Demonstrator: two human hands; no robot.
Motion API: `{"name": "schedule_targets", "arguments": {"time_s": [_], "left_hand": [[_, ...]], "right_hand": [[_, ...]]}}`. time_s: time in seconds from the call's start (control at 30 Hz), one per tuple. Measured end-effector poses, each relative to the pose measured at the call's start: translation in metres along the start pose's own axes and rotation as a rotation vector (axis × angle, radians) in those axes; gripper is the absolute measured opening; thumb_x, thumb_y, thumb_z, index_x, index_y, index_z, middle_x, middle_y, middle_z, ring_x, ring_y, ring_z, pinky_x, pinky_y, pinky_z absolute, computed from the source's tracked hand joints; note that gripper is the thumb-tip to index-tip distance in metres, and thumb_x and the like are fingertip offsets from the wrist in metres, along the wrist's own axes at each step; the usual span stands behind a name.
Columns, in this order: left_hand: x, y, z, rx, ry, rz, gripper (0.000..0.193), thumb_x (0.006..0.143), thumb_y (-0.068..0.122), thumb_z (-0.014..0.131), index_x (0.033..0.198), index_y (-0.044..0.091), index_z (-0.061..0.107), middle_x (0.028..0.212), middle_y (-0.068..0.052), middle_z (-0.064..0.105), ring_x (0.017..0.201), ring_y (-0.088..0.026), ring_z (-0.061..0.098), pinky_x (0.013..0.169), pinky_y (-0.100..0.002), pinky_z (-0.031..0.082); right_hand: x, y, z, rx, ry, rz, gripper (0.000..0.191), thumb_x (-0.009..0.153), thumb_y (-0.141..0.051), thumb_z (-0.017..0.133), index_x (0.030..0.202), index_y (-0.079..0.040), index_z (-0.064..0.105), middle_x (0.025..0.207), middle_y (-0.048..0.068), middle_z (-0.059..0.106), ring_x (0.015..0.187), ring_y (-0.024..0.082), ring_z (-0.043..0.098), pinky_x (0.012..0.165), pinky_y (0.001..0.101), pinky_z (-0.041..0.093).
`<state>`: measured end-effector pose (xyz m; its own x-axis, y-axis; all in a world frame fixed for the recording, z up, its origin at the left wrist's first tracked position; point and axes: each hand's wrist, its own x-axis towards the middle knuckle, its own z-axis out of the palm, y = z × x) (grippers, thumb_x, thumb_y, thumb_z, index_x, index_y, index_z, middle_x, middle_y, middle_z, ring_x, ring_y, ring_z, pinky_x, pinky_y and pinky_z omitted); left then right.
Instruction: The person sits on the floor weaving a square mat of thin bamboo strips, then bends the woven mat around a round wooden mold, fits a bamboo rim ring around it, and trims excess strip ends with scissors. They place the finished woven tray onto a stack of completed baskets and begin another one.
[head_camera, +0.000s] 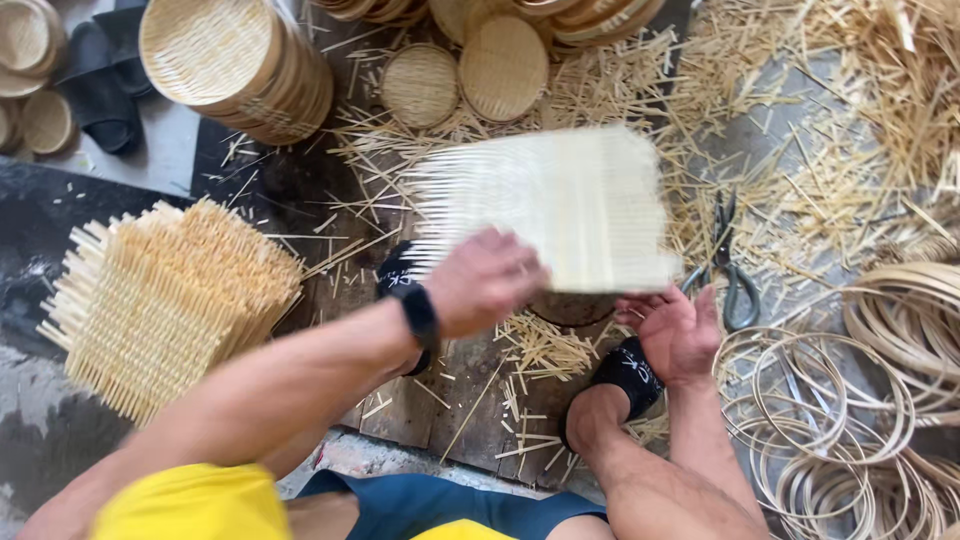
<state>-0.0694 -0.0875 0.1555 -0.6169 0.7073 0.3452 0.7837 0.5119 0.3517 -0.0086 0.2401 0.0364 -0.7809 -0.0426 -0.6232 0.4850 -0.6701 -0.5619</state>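
A square woven bamboo mat (570, 200), pale and blurred with motion, hovers over a dark round block (572, 308). My left hand (483, 278), a black watch on its wrist, grips the mat's near left edge. Just under the mat's near right corner is my right hand (675, 330), palm up and fingers spread; whether it touches the mat I cannot tell. My feet in black sandals (628, 375) rest on wooden boards littered with bamboo slivers.
A pile of woven square mats (165, 300) lies at the left. Stacked round woven trays (235, 60) and small round discs (420, 85) stand at the back. Scissors (730, 270) lie right of the mat. Bamboo hoops (830, 410) heap at the right, loose strips behind.
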Motion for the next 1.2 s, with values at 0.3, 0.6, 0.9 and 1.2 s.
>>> {"name": "schedule_targets", "arguments": {"time_s": [0.3,0.6,0.9,1.2], "left_hand": [[-0.047,0.019,0.127,-0.238,0.141,-0.286,0.054,0.082,0.027,0.084,0.13,0.01,0.064,0.129,-0.01,0.065,0.124,-0.03,0.062,0.115,-0.047,0.042],[-0.05,-0.071,0.144,-1.143,0.018,-1.505,0.04,0.073,0.007,0.089,0.108,-0.002,0.073,0.098,-0.012,0.078,0.082,-0.017,0.074,0.072,-0.034,0.064],[-0.062,-0.066,0.133,-1.099,0.143,-1.577,0.039,0.07,0.008,0.088,0.105,-0.001,0.073,0.093,-0.01,0.08,0.08,-0.018,0.077,0.077,-0.036,0.066],[-0.031,-0.023,0.102,0.028,-0.084,-0.753,0.091,0.085,0.021,0.087,0.159,0.016,0.035,0.155,-0.014,0.043,0.152,-0.027,0.034,0.135,-0.044,0.026]], "right_hand": [[0.03,0.014,-0.02,-0.506,0.023,-0.078,0.038,0.084,-0.006,0.079,0.119,0.004,0.069,0.109,0.01,0.075,0.09,0.015,0.071,0.083,0.0308,0.059],[0.03,0.011,-0.027,-0.555,0.044,-0.068,0.032,0.086,-0.004,0.078,0.116,0.006,0.071,0.106,0.012,0.076,0.086,0.015,0.071,0.079,0.03,0.06],[0.035,0.012,-0.009,-0.695,0.125,-0.017,0.032,0.083,-0.008,0.08,0.11,0.006,0.07,0.101,0.015,0.077,0.082,0.016,0.073,0.075,0.0309,0.063],[0.046,0.018,0.003,-0.673,0.013,-0.045,0.029,0.086,-0.006,0.079,0.112,0.005,0.072,0.1,0.011,0.076,0.08,0.013,0.07,0.073,0.0276,0.06]]}}
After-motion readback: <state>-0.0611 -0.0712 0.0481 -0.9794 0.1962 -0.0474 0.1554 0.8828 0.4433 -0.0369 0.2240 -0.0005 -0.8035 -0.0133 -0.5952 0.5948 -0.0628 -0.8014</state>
